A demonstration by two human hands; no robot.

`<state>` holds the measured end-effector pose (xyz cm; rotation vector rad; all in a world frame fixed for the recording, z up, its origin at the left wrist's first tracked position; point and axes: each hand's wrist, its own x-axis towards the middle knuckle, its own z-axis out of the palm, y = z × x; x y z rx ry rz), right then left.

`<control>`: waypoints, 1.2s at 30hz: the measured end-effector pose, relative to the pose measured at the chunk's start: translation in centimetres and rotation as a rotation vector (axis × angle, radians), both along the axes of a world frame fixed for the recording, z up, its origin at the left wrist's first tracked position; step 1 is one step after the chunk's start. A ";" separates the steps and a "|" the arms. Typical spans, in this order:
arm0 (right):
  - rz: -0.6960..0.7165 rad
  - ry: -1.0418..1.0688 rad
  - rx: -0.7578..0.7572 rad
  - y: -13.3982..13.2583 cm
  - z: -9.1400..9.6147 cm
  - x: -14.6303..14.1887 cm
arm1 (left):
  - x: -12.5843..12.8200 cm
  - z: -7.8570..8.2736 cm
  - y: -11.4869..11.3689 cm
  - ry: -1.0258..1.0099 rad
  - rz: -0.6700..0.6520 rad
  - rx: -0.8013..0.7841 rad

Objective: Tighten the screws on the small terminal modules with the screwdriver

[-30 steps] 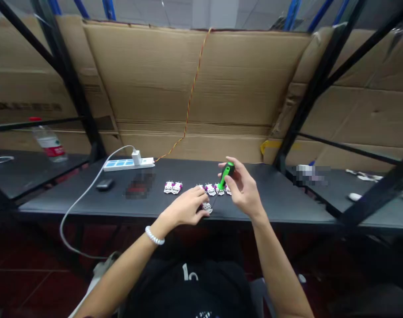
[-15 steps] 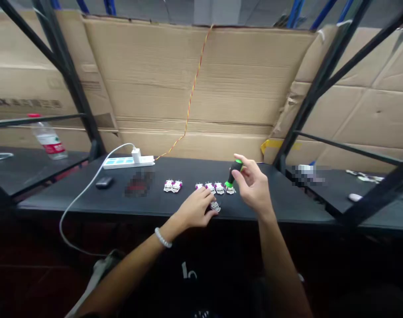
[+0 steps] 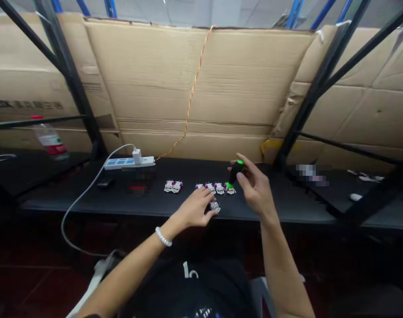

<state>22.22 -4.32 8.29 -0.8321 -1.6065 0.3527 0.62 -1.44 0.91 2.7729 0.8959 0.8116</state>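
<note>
My left hand [image 3: 197, 206] rests on the black table, its fingers closed around a small white part [image 3: 215, 206] near the front edge. A screwdriver [image 3: 235, 173] with a black and green handle is in my right hand [image 3: 254, 183], tilted, its shaft pointing down toward the white part. The exact contact of its tip is too small to make out. Behind my hands stands a row of several similar white and purple parts [image 3: 219, 188], partly hidden by my left fingers. Two more such parts [image 3: 173, 186] sit together to the left.
A white power strip [image 3: 130, 162] with a plugged-in charger lies at the back left; its cable [image 3: 69, 216] hangs over the front edge. Nearby is a small black object [image 3: 105, 182]. Cardboard [image 3: 201, 88] walls the back, and dark metal posts [image 3: 297, 119] flank the table [image 3: 287, 203].
My right fingers have shifted slightly on the screwdriver handle, with the index finger straighter. My left hand and the white parts stay in place.
</note>
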 end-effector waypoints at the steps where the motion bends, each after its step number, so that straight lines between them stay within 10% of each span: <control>1: -0.037 -0.009 0.024 -0.1 0.1 -0.1 | 0.0 0.1 0.0 -0.005 -0.003 -0.003; 5: -0.225 -0.043 0.111 0.0 0.2 -0.3 | -0.1 0.4 -0.1 -0.023 -0.028 -0.023; 11: 0.008 -0.037 0.021 -0.4 0.2 -0.3 | -0.3 0.4 -0.1 -0.027 -0.026 -0.035; 17: -0.227 -0.057 0.149 -0.6 0.8 -0.7 | -0.3 0.4 -0.1 -0.019 -0.044 -0.043; 22: 0.061 -0.061 0.042 -0.7 0.6 0.2 | -0.3 0.6 -0.2 -0.010 -0.029 -0.037; 29: -0.182 -0.101 0.170 -0.3 0.5 0.2 | -0.3 0.7 -0.4 0.021 -0.005 -0.030; 36: -0.012 -0.053 0.085 -0.3 0.3 0.3 | -0.3 0.6 -0.3 0.027 -0.015 -0.033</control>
